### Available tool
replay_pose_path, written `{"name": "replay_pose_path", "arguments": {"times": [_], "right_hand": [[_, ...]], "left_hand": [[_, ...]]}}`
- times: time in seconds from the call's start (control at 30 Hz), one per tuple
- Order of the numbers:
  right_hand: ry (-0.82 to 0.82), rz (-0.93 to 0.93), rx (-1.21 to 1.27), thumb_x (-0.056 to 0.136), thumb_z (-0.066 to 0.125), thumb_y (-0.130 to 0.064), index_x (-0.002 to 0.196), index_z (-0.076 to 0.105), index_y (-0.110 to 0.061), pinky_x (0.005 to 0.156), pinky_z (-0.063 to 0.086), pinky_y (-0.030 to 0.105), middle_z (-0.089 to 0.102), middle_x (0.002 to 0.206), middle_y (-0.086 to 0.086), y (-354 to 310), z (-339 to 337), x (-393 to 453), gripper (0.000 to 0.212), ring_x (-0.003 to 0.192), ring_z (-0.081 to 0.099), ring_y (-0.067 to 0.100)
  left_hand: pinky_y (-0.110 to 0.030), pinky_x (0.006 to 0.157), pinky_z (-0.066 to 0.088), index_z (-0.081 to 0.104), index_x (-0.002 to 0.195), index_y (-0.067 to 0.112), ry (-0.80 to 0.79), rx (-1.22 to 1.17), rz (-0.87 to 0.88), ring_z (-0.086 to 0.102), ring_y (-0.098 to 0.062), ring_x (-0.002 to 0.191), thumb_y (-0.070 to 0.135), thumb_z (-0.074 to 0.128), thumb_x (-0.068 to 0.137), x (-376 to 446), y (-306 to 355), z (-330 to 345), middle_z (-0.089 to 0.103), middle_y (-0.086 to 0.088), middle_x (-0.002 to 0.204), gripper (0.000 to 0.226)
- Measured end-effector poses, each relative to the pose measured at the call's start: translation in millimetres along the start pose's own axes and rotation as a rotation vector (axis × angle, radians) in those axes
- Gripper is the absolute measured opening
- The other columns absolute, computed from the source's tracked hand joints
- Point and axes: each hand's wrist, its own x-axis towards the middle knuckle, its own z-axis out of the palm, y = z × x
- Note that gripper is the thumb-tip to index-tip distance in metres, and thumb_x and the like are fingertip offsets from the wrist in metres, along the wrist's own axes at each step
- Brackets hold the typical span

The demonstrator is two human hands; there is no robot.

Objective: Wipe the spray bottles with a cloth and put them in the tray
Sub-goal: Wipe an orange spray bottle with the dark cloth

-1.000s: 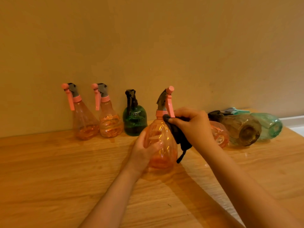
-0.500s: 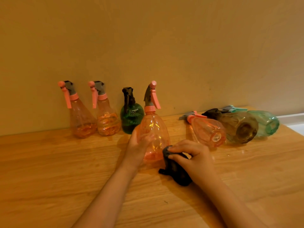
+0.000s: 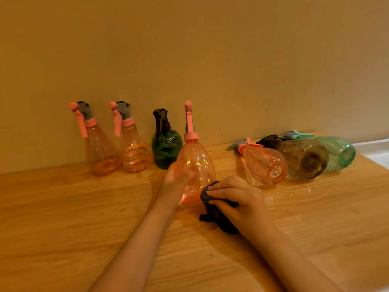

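Note:
An orange spray bottle point(image 3: 196, 163) with a pink trigger stands upright on the wooden table point(image 3: 63, 218) in the middle. My left hand point(image 3: 174, 182) holds its left side, fingers wrapped round the body. My right hand point(image 3: 240, 203) grips a dark cloth point(image 3: 212, 211) and presses it against the bottle's lower right side near the base. No tray is in view.
Two orange bottles point(image 3: 103, 152) point(image 3: 134, 150) and a dark green one point(image 3: 166, 148) stand along the wall at the left. On the right lie an orange bottle point(image 3: 263, 165), a brown one point(image 3: 305, 159) and a teal one point(image 3: 339, 150). A white ledge point(image 3: 374, 148) borders the table's far right.
My right hand brought the cloth down from the bottle's neck to its base. The bottle's trigger has turned round to face me.

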Motion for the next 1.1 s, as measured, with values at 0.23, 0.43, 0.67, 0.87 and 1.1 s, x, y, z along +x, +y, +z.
{"name": "replay_pose_path", "arguments": {"times": [0.23,0.43,0.67,0.87,1.1], "right_hand": [[0.052,0.065,-0.04,0.071,0.073,-0.009,0.082,0.074,-0.009,0.078,0.048,0.012,0.064,0.091,-0.01,6,-3,-1,0.012,0.087,0.061,0.003],[0.159,0.1,0.003,0.07,0.073,-0.011,0.084,0.073,-0.011,0.078,0.048,0.011,0.065,0.089,-0.01,0,-1,4,0.013,0.087,0.063,0.003],[0.155,0.254,0.032,0.069,0.076,0.003,0.084,0.069,-0.023,0.075,0.046,0.008,0.062,0.08,-0.021,-3,-7,47,0.031,0.081,0.061,-0.005],[0.078,0.297,0.064,0.074,0.073,0.0,0.08,0.069,-0.025,0.071,0.046,0.007,0.062,0.075,-0.019,-5,-8,90,0.026,0.074,0.06,-0.008],[0.044,0.259,0.075,0.068,0.076,0.003,0.075,0.068,-0.034,0.073,0.046,0.009,0.066,0.074,-0.019,-4,-10,36,0.038,0.079,0.063,-0.002]], "left_hand": [[-0.041,0.096,0.049,0.058,0.111,0.033,-0.02,-0.019,-0.019,0.063,-0.018,0.108,0.043,0.081,0.06,0,-1,-3,0.067,-0.002,0.118,0.057],[-0.037,0.093,0.052,0.055,0.128,0.027,-0.111,0.045,0.025,0.063,-0.016,0.111,0.05,0.075,0.047,-2,-1,-3,0.067,0.002,0.119,0.086],[-0.036,0.084,0.057,0.057,0.124,0.024,-0.196,-0.052,0.025,0.068,-0.016,0.101,0.036,0.077,0.05,0,-1,-7,0.072,0.001,0.106,0.077],[-0.028,0.072,0.056,0.052,0.126,0.016,-0.309,-0.092,0.037,0.069,-0.017,0.093,0.031,0.075,0.054,-2,2,-6,0.071,0.0,0.097,0.077],[-0.02,0.056,0.053,0.058,0.109,0.017,-0.219,-0.114,0.071,0.069,-0.009,0.071,0.04,0.071,0.05,-1,1,-4,0.071,0.004,0.081,0.065]]}}
